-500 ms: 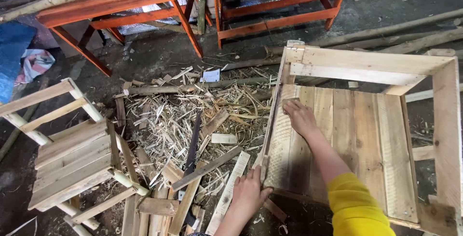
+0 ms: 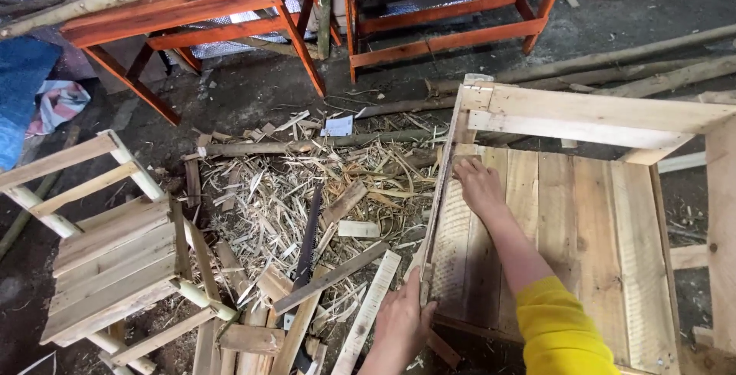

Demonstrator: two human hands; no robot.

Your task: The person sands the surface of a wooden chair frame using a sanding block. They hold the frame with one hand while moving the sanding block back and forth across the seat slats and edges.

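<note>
Left hand (image 2: 405, 320), right hand (image 2: 479, 185) on slat (image 2: 437, 205); long axis seemingly near-to-far.

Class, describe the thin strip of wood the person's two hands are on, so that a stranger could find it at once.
Start at the large pale plank panel on the right. Along its left edge runs a thin wooden strip, standing on its edge; the left hand grips its near end and the right hand rests by its far end. Unlike the loose slats lying flat in the shavings, it stays against the panel.

Scrap slats (image 2: 330, 275) and shavings (image 2: 268, 191) crowd the floor left of the wooden frame (image 2: 583, 114); its slatted panel (image 2: 598, 222) lies open
</note>
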